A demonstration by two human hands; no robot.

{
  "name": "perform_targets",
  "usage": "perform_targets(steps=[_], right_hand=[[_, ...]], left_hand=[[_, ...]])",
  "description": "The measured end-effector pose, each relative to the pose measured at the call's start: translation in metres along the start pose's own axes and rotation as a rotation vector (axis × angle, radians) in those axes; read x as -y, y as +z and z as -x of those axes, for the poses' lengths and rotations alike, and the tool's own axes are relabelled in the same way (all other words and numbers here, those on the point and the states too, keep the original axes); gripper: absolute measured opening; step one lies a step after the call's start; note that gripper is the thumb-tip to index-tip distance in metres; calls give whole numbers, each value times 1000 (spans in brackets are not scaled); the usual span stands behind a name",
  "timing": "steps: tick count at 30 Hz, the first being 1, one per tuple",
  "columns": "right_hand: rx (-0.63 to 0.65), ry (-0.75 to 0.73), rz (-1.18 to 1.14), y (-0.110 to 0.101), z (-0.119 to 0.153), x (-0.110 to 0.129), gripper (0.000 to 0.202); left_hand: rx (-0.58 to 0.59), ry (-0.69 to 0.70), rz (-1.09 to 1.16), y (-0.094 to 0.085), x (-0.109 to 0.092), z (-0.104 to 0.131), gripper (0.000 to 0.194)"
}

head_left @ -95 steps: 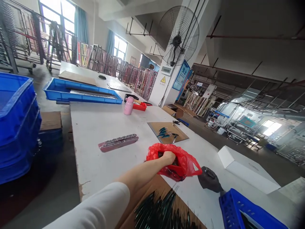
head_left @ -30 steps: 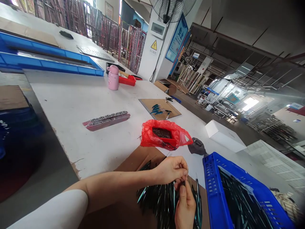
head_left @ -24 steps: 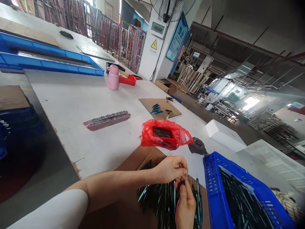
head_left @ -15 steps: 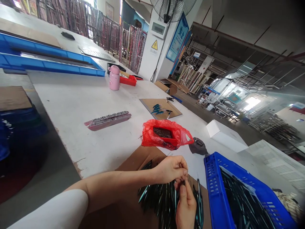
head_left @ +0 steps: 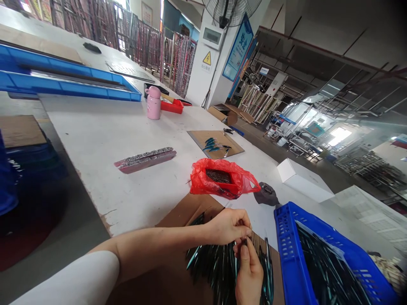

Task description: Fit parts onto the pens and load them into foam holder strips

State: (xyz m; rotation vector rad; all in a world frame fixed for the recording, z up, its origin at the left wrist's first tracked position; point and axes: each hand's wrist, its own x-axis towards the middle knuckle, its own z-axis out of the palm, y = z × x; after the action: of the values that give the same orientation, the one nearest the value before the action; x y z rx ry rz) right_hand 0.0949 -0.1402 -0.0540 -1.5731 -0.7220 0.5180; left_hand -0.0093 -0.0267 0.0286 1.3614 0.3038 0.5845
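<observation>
My left hand (head_left: pixel 230 225) reaches in from the left, its fingers pinched at the tips of my right hand (head_left: pixel 249 271). The right hand's thumb and fingers are pressed together on something small and dark, mostly hidden. What the left fingers hold is too small to make out. Beneath both hands, a pile of dark, glossy teal slender pieces (head_left: pixel 219 271) lies on brown cardboard (head_left: pixel 178 216). Just beyond is a red plastic bag (head_left: pixel 199 178) around a red box of thin dark items (head_left: pixel 218 176).
A blue crate (head_left: pixel 288 254) of similar dark pieces stands at the right. Farther off are a grey lump (head_left: pixel 266 194), a white box (head_left: pixel 302 180), a board with teal pieces (head_left: pixel 233 148), a pinkish strip bundle (head_left: pixel 146 161) and a pink bottle (head_left: pixel 154 106).
The view has shifted very slightly. Both hands stay together over the pile, with only a small change at the fingertips.
</observation>
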Motion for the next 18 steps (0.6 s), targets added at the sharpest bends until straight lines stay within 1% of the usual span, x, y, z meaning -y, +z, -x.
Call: perform_targets(steps=[5, 8, 11, 14, 16, 18], right_hand=[[-25, 29, 76, -1, 1, -2, 56], [-39, 56, 101, 1, 3, 3, 57], [-47, -4, 188, -3, 2, 12, 55], [-106, -42, 412, -18, -6, 15, 55], [-173, -34, 589, -28, -14, 11, 56], [-207, -45, 690, -34, -20, 4, 54]], left_hand=[[-12, -9, -38, 1, 2, -1, 10], [4, -30, -40, 4, 6, -3, 8], [16, -19, -31, 5, 13, -6, 7], [-59, 41, -138, 2, 22, -12, 14], [-124, 22, -211, -3, 27, -17, 24], [-173, -12, -255, -7, 31, -20, 27]])
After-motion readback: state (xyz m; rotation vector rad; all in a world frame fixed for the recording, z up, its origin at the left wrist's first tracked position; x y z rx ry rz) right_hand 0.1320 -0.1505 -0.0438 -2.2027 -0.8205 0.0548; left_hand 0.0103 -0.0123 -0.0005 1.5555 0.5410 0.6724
